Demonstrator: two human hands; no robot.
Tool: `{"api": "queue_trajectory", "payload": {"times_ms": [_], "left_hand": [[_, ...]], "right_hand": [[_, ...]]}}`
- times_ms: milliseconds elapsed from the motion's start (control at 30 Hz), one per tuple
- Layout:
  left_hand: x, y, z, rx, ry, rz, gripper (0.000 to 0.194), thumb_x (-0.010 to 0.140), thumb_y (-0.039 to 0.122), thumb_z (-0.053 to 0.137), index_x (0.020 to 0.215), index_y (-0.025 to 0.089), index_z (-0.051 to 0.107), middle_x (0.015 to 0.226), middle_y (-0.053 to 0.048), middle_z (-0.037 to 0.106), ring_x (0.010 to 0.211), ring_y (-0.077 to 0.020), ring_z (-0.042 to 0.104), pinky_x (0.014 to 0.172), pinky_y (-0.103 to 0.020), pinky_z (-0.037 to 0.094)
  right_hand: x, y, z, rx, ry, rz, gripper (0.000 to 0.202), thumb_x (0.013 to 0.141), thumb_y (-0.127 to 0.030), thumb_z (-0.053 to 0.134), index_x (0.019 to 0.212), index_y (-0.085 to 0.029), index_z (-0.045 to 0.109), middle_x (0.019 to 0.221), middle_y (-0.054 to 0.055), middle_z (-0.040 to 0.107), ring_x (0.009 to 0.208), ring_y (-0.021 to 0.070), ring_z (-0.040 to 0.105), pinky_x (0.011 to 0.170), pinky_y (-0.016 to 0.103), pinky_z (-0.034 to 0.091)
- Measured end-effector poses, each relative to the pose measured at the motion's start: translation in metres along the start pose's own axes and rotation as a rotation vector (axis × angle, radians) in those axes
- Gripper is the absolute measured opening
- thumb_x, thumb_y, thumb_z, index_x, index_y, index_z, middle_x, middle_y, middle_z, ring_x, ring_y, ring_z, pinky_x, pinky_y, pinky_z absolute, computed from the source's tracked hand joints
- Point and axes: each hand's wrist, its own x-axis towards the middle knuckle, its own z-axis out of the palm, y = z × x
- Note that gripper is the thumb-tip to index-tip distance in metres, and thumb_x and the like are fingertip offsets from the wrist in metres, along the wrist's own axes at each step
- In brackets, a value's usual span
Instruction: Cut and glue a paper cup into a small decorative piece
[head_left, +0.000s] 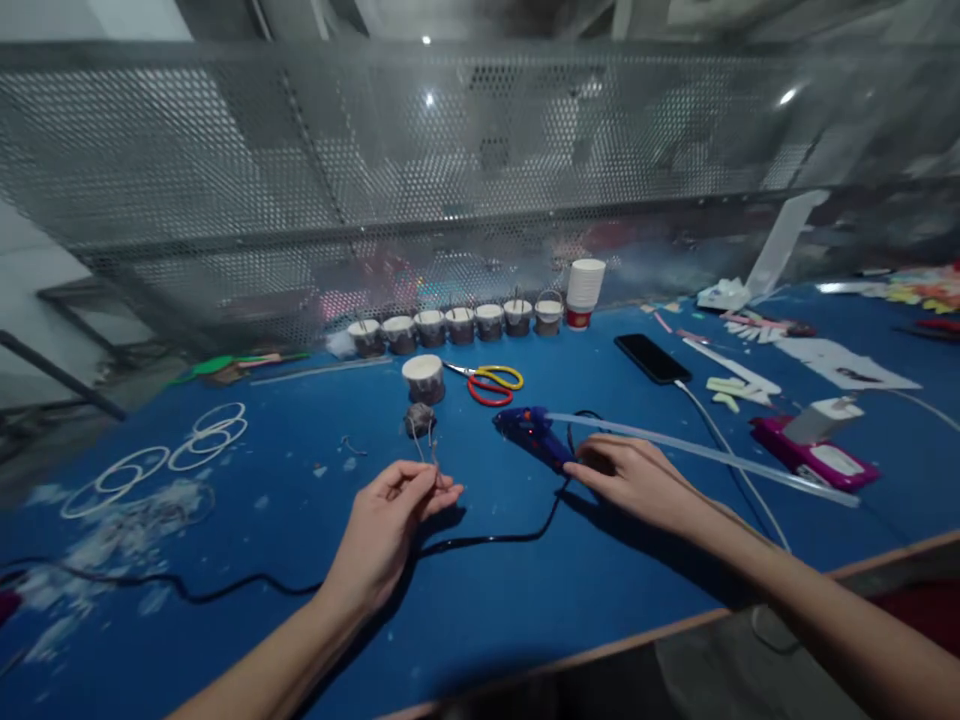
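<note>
Between the fingertips of my left hand point(405, 505) are thin grey strands of twine, pinched in a loop. They lead towards a small grey ball of twine point(419, 420) just beyond on the blue table. My right hand point(634, 475) is closed at the handle end of a blue glue gun point(529, 428), whose nozzle points left. A long clear glue stick point(697, 445) sticks out of its back, passing above my right wrist. Behind the twine ball stands a small white cup point(424, 378) with a grey wrapped side. Scissors point(495, 383) with red and yellow handles lie beside it.
Several grey-wrapped cups point(460, 325) line the back, beside stacked paper cups point(586, 290). A phone point(651, 358) with a white cable lies right, near a magenta device point(814, 455). White rings point(210, 437) lie left. A black cord point(487, 540) crosses the table point(480, 620).
</note>
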Motion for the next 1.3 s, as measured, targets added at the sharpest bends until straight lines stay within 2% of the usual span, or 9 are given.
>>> {"api": "queue_trajectory", "payload": {"times_ms": [133,267,367,500,600,667,800,1133,1300], "left_hand": [[0.002,0.003,-0.001,-0.014,0.017,0.004,0.029,0.058,0.034,0.083,0.064,0.012,0.065,0.067,-0.004,0.068,0.071,-0.0179,0.070,0.075,-0.025,0.056],[0.003,0.003,-0.006,-0.021,0.020,0.022,0.028,0.061,0.035,0.081,0.066,0.012,0.065,0.068,-0.005,0.069,0.070,-0.0170,0.070,0.073,-0.024,0.056],[0.003,0.001,-0.009,-0.016,0.011,0.022,0.027,0.062,0.035,0.080,0.067,0.013,0.066,0.069,-0.005,0.069,0.070,-0.0168,0.070,0.072,-0.024,0.056],[0.005,-0.002,-0.011,-0.006,0.024,0.046,0.025,0.065,0.034,0.079,0.068,0.012,0.066,0.070,-0.006,0.070,0.070,-0.0172,0.070,0.071,-0.025,0.057],[0.006,0.000,-0.011,0.028,0.059,0.074,0.023,0.065,0.033,0.078,0.067,0.012,0.067,0.068,-0.006,0.070,0.068,-0.0172,0.070,0.069,-0.024,0.057],[0.006,0.002,-0.010,0.058,0.084,0.079,0.023,0.064,0.033,0.078,0.066,0.013,0.066,0.066,-0.005,0.070,0.066,-0.0175,0.070,0.068,-0.024,0.057],[0.005,0.007,-0.006,0.127,0.095,0.053,0.022,0.064,0.033,0.078,0.065,0.014,0.066,0.063,-0.005,0.070,0.064,-0.0188,0.071,0.066,-0.024,0.057],[0.011,0.002,-0.002,0.080,0.052,-0.021,0.025,0.062,0.034,0.079,0.067,0.014,0.066,0.061,-0.001,0.065,0.063,-0.0180,0.070,0.065,-0.024,0.058],[0.012,0.001,-0.003,0.062,0.043,-0.058,0.027,0.065,0.037,0.078,0.069,0.014,0.066,0.061,-0.001,0.065,0.060,-0.0174,0.070,0.064,-0.024,0.057]], "right_hand": [[0.032,0.002,0.006,0.177,0.047,0.047,0.021,0.076,-0.032,0.063,0.089,-0.016,0.067,0.088,0.008,0.068,0.078,0.0220,0.061,0.067,0.030,0.043],[0.060,-0.009,0.026,0.285,0.009,0.021,0.010,0.072,-0.027,0.062,0.071,-0.018,0.066,0.069,0.003,0.064,0.063,0.0178,0.056,0.057,0.028,0.040],[0.068,-0.010,0.037,0.313,0.015,0.028,0.012,0.069,-0.025,0.061,0.059,-0.019,0.058,0.059,0.000,0.058,0.055,0.0159,0.052,0.051,0.027,0.038],[0.057,-0.019,0.035,0.374,0.070,0.029,0.012,0.072,-0.031,0.056,0.068,-0.020,0.055,0.064,0.001,0.059,0.058,0.0166,0.055,0.054,0.028,0.042],[0.038,-0.036,0.025,0.664,-0.056,0.034,0.022,0.078,-0.038,0.055,0.090,-0.019,0.057,0.073,0.003,0.064,0.052,0.0149,0.058,0.053,0.028,0.045],[0.027,-0.046,0.022,0.684,-0.105,0.042,0.019,0.078,-0.037,0.057,0.083,-0.019,0.057,0.064,0.000,0.059,0.044,0.0112,0.050,0.046,0.025,0.040],[0.015,-0.055,0.025,0.543,-0.103,-0.028,0.016,0.077,-0.031,0.058,0.066,-0.021,0.054,0.055,-0.003,0.049,0.048,0.0112,0.043,0.044,0.023,0.035],[0.010,-0.062,0.025,0.546,-0.140,-0.076,0.018,0.080,-0.024,0.055,0.061,-0.023,0.053,0.056,0.000,0.052,0.049,0.0142,0.044,0.045,0.026,0.034],[0.012,-0.060,0.029,0.539,-0.140,-0.108,0.018,0.080,-0.026,0.053,0.063,-0.023,0.053,0.062,0.001,0.054,0.054,0.0156,0.048,0.051,0.027,0.040]]}}
